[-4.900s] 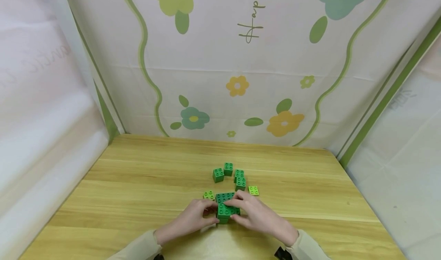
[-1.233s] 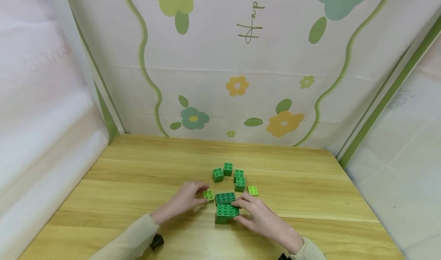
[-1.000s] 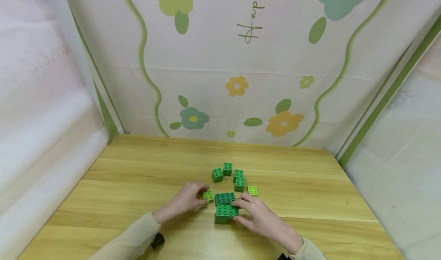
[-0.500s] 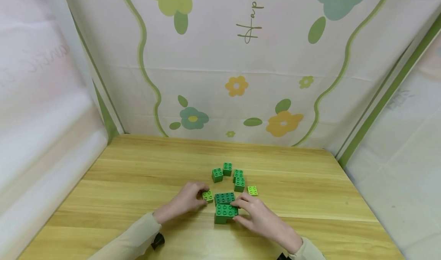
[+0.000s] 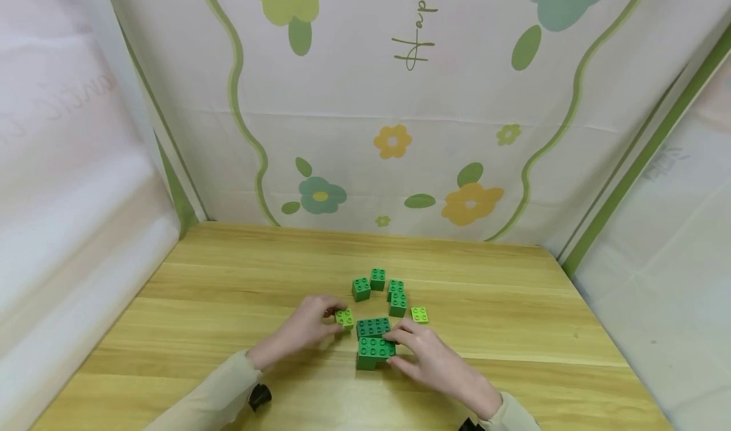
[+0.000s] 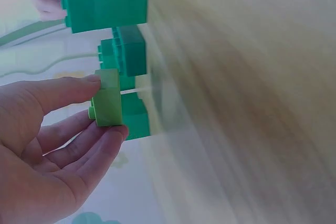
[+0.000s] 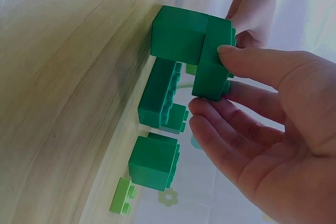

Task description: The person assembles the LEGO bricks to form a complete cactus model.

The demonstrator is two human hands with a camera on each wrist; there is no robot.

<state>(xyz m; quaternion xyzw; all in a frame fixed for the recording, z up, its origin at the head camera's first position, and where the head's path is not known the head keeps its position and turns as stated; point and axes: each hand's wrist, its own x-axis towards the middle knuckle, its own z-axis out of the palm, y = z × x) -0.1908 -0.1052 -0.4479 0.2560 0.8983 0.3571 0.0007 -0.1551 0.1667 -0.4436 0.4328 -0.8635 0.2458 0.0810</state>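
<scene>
My left hand (image 5: 302, 324) pinches a flat lime-green building brick (image 5: 344, 317) between thumb and fingertips. In the left wrist view that lime brick (image 6: 108, 103) is gripped by its edges, studs turned toward the palm. My right hand (image 5: 429, 358) holds the right end of a long green brick (image 5: 374, 343), thumb on one long side and fingers on the other. This brick is joined on top of a taller square green brick (image 7: 179, 34), with its held end overhanging. Just behind the pair lies a darker green long brick (image 5: 374, 327).
Several square green bricks stand farther back, among them one at the left (image 5: 361, 289) and one at the right (image 5: 398, 304). A second flat lime brick (image 5: 419, 315) lies to their right. The wooden table (image 5: 228, 278) ends at a flower-printed cloth (image 5: 342, 101).
My left hand has left the joined green bricks, reached left to the lime brick, and now shifts slightly away from me with it. The right hand stays on the long green brick.
</scene>
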